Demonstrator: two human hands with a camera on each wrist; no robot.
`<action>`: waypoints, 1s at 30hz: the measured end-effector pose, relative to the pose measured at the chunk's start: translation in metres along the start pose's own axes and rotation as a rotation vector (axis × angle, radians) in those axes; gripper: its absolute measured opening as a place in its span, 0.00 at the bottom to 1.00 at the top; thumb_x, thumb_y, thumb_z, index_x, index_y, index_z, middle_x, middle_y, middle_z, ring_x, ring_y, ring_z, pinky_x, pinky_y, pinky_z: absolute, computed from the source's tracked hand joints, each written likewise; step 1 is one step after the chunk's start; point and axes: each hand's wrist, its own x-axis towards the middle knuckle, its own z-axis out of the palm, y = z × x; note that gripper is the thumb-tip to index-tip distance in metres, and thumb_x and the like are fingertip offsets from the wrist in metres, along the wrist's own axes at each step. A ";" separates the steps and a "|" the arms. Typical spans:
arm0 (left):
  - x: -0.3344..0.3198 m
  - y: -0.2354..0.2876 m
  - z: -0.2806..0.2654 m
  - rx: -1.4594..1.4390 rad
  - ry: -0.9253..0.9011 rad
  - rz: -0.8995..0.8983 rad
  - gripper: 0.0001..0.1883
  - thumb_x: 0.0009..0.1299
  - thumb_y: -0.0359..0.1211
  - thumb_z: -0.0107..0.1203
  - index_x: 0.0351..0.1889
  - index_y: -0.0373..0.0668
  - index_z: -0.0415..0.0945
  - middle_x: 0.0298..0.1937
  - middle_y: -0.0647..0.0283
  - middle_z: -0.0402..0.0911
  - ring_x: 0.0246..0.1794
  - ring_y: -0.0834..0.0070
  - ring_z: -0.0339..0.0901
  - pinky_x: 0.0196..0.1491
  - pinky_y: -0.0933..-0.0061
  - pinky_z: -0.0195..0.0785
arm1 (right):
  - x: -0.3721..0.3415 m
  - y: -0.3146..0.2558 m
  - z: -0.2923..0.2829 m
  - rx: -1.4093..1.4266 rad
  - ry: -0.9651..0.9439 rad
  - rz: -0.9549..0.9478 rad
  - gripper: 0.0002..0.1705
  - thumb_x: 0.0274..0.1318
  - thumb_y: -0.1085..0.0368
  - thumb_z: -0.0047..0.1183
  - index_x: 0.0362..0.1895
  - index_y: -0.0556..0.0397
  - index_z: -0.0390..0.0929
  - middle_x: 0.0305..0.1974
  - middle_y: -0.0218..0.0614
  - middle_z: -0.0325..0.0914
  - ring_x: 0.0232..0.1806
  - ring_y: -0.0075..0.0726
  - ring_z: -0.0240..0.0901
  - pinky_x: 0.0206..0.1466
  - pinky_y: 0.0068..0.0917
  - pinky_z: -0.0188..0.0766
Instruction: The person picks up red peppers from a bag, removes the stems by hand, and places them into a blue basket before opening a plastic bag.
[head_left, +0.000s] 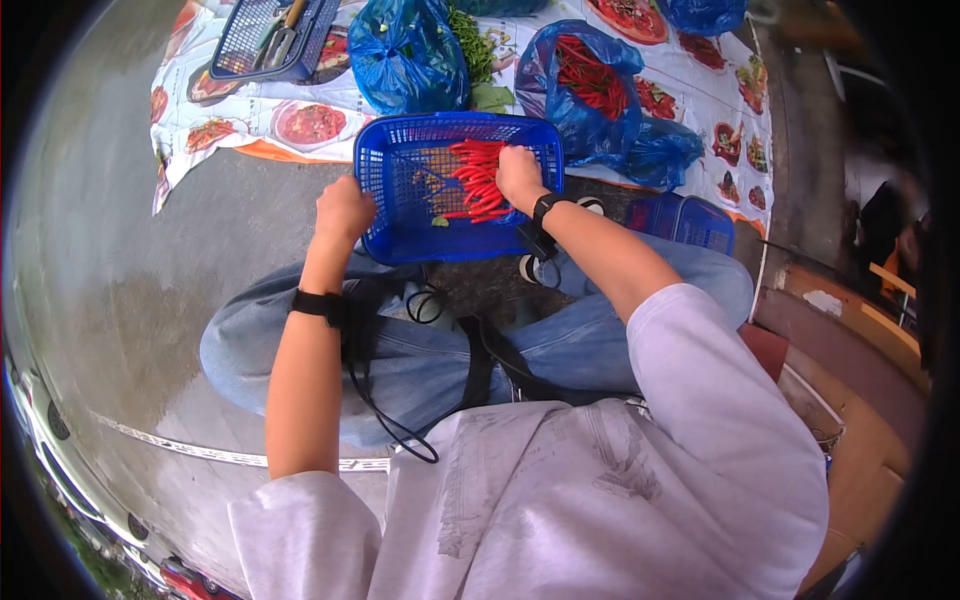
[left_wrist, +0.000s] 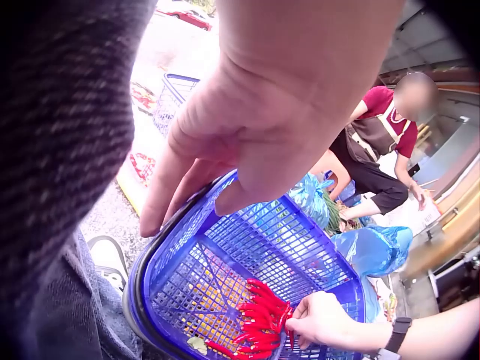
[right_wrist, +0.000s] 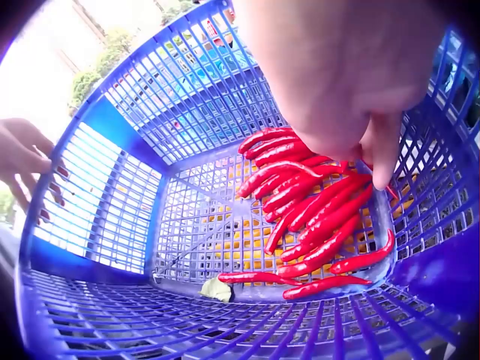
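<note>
A blue plastic basket (head_left: 455,247) stands in front of the crossed legs, with a heap of red chili peppers (right_wrist: 322,202) on the right part of its floor. My left hand (head_left: 345,208) grips the basket's left rim, thumb on the inner side and fingers outside, as the left wrist view shows. Inside the basket, my right hand (head_left: 520,180) pinches chili peppers by their stem ends at the right of the heap. Its fingertips are partly hidden behind the hand in the right wrist view. A pale green leaf scrap (right_wrist: 216,289) lies near the chilies.
Beyond the basket, a printed sheet (head_left: 265,125) bears a blue bag of chilies (head_left: 535,75), another blue bag (head_left: 400,60), loose greens (head_left: 472,45) and a basket with tools (head_left: 240,45). Another blue basket (head_left: 700,225) stands by the right knee. A person (left_wrist: 382,135) sits opposite.
</note>
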 end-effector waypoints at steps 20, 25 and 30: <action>-0.014 0.054 -0.046 0.108 0.239 0.037 0.21 0.72 0.45 0.53 0.44 0.35 0.81 0.37 0.39 0.84 0.41 0.41 0.83 0.46 0.45 0.75 | 0.134 0.222 -0.079 -0.029 0.122 -0.295 0.14 0.57 0.71 0.53 0.47 0.59 0.81 0.47 0.52 0.79 0.53 0.59 0.75 0.58 0.46 0.72; -0.025 0.082 -0.058 -0.026 0.231 0.139 0.20 0.74 0.45 0.53 0.51 0.38 0.81 0.41 0.47 0.86 0.42 0.48 0.84 0.47 0.53 0.75 | 0.155 0.214 -0.064 -0.085 -0.104 -0.023 0.14 0.55 0.67 0.59 0.46 0.57 0.79 0.48 0.51 0.79 0.54 0.59 0.75 0.56 0.47 0.71; -0.049 0.114 -0.073 -0.169 0.242 0.268 0.18 0.74 0.41 0.55 0.50 0.36 0.80 0.41 0.48 0.86 0.39 0.53 0.86 0.44 0.60 0.76 | 0.147 0.228 -0.065 -0.049 -0.078 -0.189 0.12 0.51 0.72 0.60 0.42 0.57 0.78 0.46 0.52 0.80 0.52 0.60 0.75 0.52 0.48 0.72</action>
